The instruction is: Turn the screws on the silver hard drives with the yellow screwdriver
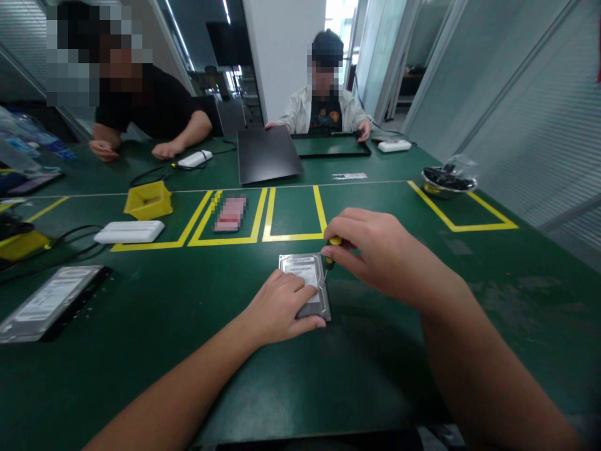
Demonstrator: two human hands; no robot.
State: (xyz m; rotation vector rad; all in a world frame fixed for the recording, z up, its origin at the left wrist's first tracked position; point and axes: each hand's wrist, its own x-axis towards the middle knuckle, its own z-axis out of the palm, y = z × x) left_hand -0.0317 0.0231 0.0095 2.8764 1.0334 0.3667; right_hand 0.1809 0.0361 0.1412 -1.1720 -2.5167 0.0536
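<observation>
A silver hard drive (303, 262) with a white label lies flat on the green table in front of me. My left hand (282, 304) holds it down, fingers across its top and thumb along the near edge. In my right hand (370, 247) is a small yellow-and-black screwdriver (330, 258), pinched by its handle. Its thin shaft points down at the drive's right edge; the tip is too small to tell whether it sits in a screw.
Another hard drive (54, 297) lies at left, near a white power strip (129, 232) and yellow bin (149, 199). A blurred pink object (230, 213) lies inside yellow tape. A metal bowl (449, 181) stands right. Two people sit opposite, one holding a dark panel (268, 155).
</observation>
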